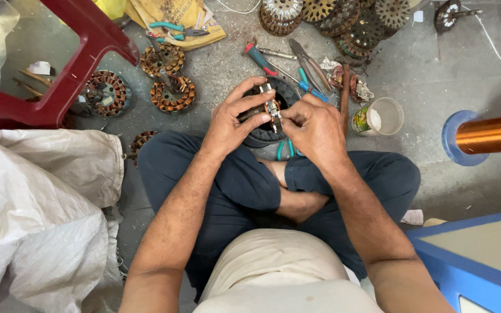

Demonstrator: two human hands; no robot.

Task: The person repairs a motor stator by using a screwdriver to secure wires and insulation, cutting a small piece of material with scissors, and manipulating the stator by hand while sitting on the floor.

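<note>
I sit cross-legged on a concrete floor. My left hand point(233, 119) grips a small metal stator core point(272, 108) with pale slot liners, fingers spread over its top. My right hand point(314, 127) pinches the same core from the right side. Both hands hold it just above a black round ring point(262, 138) lying on the floor in front of my legs. Teal-handled pliers point(285, 149) peek out from under my right hand.
Copper-wound stators point(172, 95) lie at the left, stacked laminations point(331, 17) at the far edge. Pliers, a screwdriver point(259, 58) and cutters lie ahead. A plastic cup point(381, 116), a copper wire spool point(488, 134), a red stool point(82, 52), a white sack point(42, 214) and a blue box point(482, 261) surround me.
</note>
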